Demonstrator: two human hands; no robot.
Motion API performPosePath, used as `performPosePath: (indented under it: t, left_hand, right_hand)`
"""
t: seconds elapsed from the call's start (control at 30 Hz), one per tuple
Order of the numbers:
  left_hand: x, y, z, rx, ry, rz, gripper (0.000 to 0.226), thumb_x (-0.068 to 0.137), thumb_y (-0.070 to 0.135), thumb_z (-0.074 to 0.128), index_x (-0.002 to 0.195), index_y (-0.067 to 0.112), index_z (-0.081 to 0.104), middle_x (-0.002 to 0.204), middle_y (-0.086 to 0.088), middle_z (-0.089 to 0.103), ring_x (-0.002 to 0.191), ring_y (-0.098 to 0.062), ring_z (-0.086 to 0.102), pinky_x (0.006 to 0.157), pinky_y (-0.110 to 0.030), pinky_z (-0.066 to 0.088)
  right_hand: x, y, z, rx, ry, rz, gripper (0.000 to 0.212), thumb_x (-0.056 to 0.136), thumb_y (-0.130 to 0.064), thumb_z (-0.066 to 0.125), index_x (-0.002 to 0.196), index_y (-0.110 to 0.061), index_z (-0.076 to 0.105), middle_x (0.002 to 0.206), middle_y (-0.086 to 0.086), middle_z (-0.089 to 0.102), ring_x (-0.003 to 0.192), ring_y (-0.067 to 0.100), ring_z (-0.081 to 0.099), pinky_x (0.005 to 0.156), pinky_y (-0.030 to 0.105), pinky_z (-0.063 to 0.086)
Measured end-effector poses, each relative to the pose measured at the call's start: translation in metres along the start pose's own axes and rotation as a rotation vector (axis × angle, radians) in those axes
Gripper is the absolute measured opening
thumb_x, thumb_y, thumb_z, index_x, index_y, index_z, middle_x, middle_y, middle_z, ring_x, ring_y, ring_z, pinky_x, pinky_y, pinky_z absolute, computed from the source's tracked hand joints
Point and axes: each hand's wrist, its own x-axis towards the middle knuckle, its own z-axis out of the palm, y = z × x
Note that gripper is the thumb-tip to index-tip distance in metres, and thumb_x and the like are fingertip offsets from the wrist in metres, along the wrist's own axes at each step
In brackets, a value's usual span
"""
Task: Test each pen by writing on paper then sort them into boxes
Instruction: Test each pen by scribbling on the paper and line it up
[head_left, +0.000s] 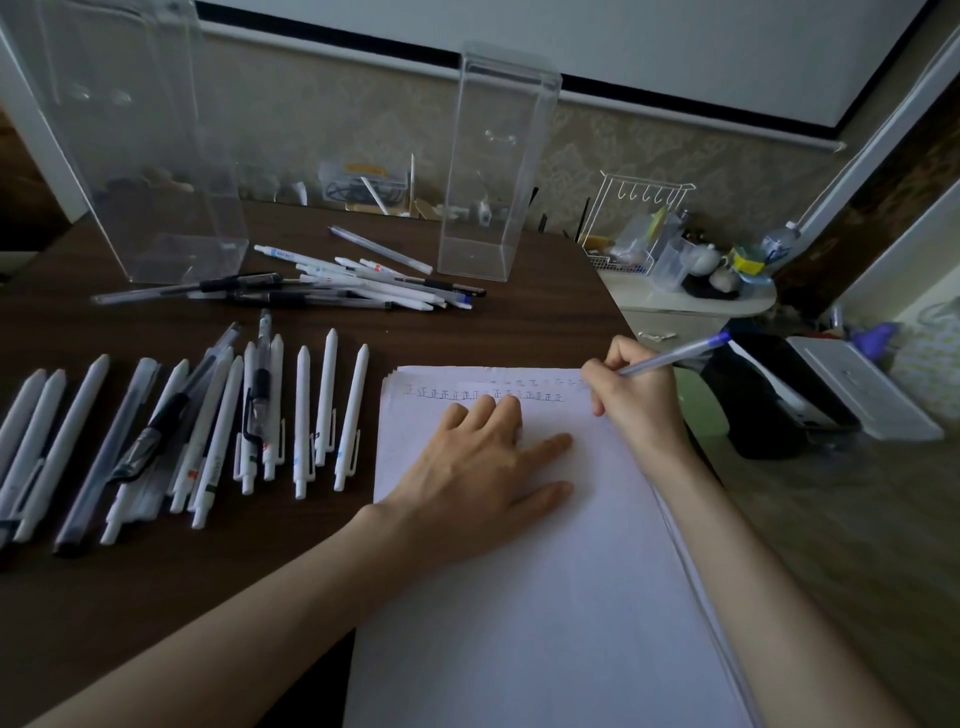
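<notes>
A patterned wall (675, 150) runs along the far side of the room, with a white, black-edged screen (675, 41) above it. A dark wood table (467, 332) fills the left and near part of the view. A paper (545, 597) stack lies on the table's near right. 2 clear boxes stand upright far back: the left box (130, 156) and the right box (493, 171). Off the table's far right, a pale stand (665, 299) carries a wire rack (634, 218).

A row (208, 431) of pens lies left of the paper, a pile (337, 283) farther back between the boxes. The left hand (478, 467) rests flat on the paper, fingers straight and apart. The right hand (634, 400) grips a blue-capped pen (675, 354) at the paper's far right corner. Marks (483, 396) line the far edge.
</notes>
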Motion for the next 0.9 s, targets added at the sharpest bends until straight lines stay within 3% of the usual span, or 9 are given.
performPosePath:
  t: [0.2,0.33,0.67,0.77,0.9]
  left_hand:
    - [0.0016,0.0008,-0.0002,0.003,-0.006,-0.012,0.051,0.089,0.058,0.03,0.121,0.031,0.059,0.084,-0.004,0.045,0.074,-0.021,0.044,0.064,-0.034,0.04]
    - [0.0017,0.001,0.0009,-0.008,-0.011,-0.024,0.051,0.088,0.058,0.032,0.122,0.031,0.059,0.084,-0.004,0.045,0.074,-0.022,0.045,0.064,-0.033,0.039]
    - [0.0015,0.0008,-0.0002,-0.023,-0.016,-0.039,0.052,0.088,0.059,0.03,0.122,0.032,0.058,0.085,-0.004,0.044,0.075,-0.022,0.044,0.066,-0.033,0.035]
    - [0.0017,0.0008,-0.0004,-0.026,-0.019,-0.041,0.052,0.088,0.059,0.03,0.123,0.033,0.058,0.085,-0.003,0.044,0.076,-0.021,0.043,0.067,-0.032,0.033]
    - [0.0016,0.0009,-0.0007,-0.028,-0.021,-0.041,0.053,0.088,0.06,0.03,0.124,0.033,0.058,0.085,-0.003,0.044,0.076,-0.021,0.043,0.067,-0.032,0.033]
  right_hand:
    - [0.001,0.0092,0.0013,-0.073,-0.088,-0.082,0.037,0.086,-0.002,0.057,0.059,-0.01,0.033,0.046,0.009,0.041,0.042,0.011,0.036,0.045,0.023,0.03]
    - [0.0018,0.0096,0.0021,-0.141,-0.057,-0.103,0.033,0.079,0.001,0.056,0.06,-0.008,0.031,0.055,0.015,0.031,0.051,0.017,0.028,0.048,0.03,0.02]
    - [0.0026,0.0107,0.0022,-0.153,-0.05,-0.059,0.031,0.074,-0.002,0.056,0.06,-0.004,0.028,0.054,0.016,0.033,0.052,0.018,0.03,0.048,0.031,0.022]
    - [0.0029,0.0106,0.0024,-0.146,-0.049,-0.076,0.031,0.073,-0.006,0.055,0.059,-0.006,0.026,0.054,0.017,0.033,0.052,0.019,0.03,0.047,0.038,0.026]
    - [0.002,0.0089,0.0012,-0.116,-0.049,-0.068,0.032,0.074,-0.005,0.055,0.059,-0.009,0.028,0.052,0.014,0.033,0.049,0.017,0.032,0.047,0.031,0.024]
